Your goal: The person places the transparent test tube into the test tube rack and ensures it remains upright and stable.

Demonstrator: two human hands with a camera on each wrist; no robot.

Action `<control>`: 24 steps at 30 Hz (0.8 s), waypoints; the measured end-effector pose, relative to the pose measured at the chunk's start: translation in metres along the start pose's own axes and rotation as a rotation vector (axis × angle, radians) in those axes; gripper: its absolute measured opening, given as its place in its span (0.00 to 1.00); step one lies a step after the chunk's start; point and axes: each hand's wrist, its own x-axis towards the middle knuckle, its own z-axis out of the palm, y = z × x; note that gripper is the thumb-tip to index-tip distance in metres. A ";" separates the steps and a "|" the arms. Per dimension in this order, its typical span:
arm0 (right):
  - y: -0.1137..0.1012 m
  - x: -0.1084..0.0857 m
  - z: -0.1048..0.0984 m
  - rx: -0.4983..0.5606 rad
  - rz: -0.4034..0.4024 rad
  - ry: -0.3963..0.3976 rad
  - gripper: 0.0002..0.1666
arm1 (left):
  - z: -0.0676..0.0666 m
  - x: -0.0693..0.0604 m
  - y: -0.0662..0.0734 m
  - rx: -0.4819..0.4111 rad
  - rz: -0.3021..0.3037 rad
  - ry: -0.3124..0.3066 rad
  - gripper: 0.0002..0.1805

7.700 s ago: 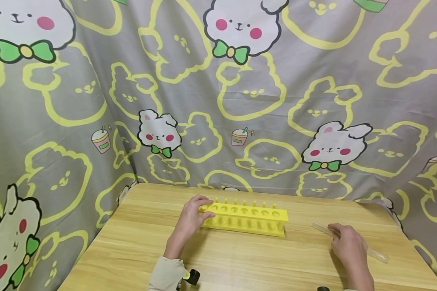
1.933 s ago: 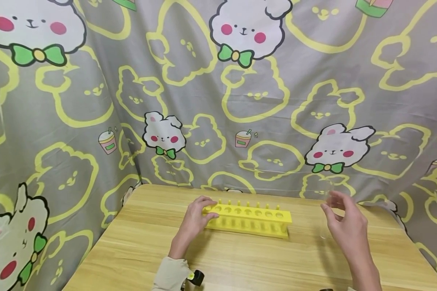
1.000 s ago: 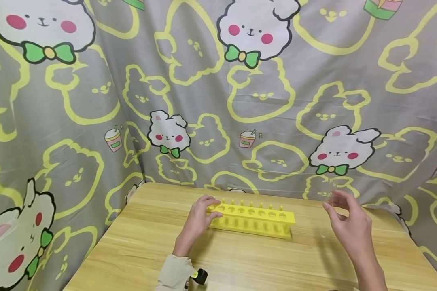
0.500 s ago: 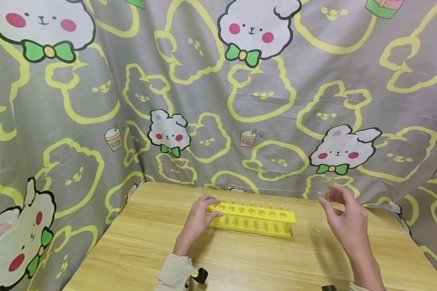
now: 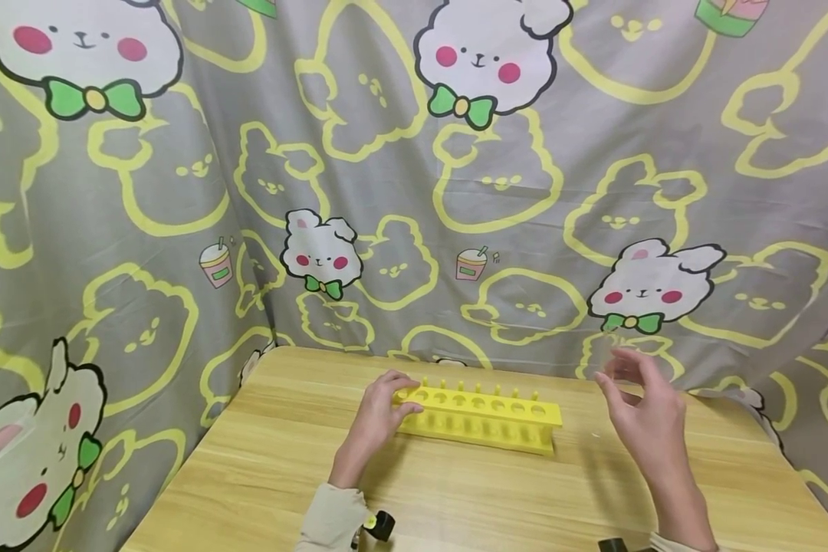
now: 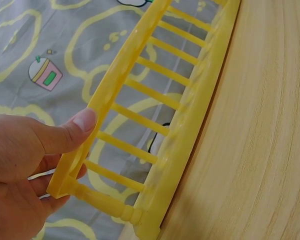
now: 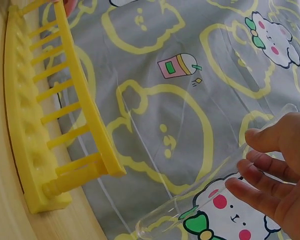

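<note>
A yellow test tube rack (image 5: 479, 422) stands on the table, with a row of round holes in its top and a row of pegs behind. My left hand (image 5: 376, 410) grips its left end; the left wrist view shows the thumb (image 6: 85, 121) on the top plate and fingers beneath. To the right of the rack, my right hand (image 5: 648, 410) pinches a clear glass test tube (image 7: 180, 204) between thumb and fingers. The tube hangs roughly upright above the table, its rounded bottom down, apart from the rack. In the head view its outline is faint.
The wooden table (image 5: 483, 498) extends around the rack and both hands. A grey curtain (image 5: 386, 184) with rabbit prints hangs behind the table and along its sides. A dark wrist camera (image 5: 382, 525) shows at the left sleeve.
The test tube, slanted low over the table at first, has been turned upright. Over the last second my right hand has shifted slightly left and up with it. My left hand keeps its grip.
</note>
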 end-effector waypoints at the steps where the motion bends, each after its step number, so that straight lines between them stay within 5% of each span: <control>1: -0.001 0.000 0.001 0.001 0.003 0.001 0.27 | 0.000 0.000 -0.001 0.005 0.005 0.001 0.20; 24: -0.014 0.003 0.013 -0.007 0.006 0.013 0.27 | 0.002 0.001 -0.003 0.028 0.014 0.013 0.20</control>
